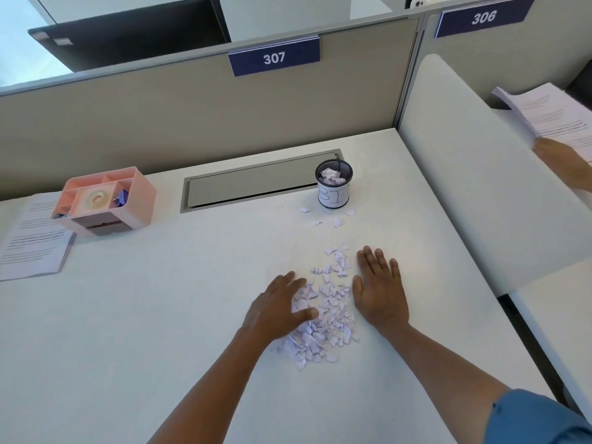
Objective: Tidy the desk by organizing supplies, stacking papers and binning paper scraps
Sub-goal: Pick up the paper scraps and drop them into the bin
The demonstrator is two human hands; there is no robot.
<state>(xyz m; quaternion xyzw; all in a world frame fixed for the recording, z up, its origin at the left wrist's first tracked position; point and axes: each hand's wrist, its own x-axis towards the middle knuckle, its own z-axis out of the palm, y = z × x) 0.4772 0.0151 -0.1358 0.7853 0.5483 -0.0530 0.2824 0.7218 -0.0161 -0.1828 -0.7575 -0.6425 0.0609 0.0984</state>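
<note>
Since the scraps [323,310] sit low-center between our flat, empty hands, left hand [278,310] overlapping the pile's edge and right hand [379,291] just beside it, we'd scoop inward, bin [333,184] straight up-frame.

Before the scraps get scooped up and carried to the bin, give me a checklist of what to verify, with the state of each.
1. Left hand on the scraps, fingers spread: ok.
2. Right hand flat on the desk beside the pile: ok.
3. Pile gathered: not ok, stray bits lie near the cup.
4. Mesh cup upright, open: ok.
5. Room left in cup: cannot tell, scraps already inside.
6. Path from pile to cup: ok.
</note>
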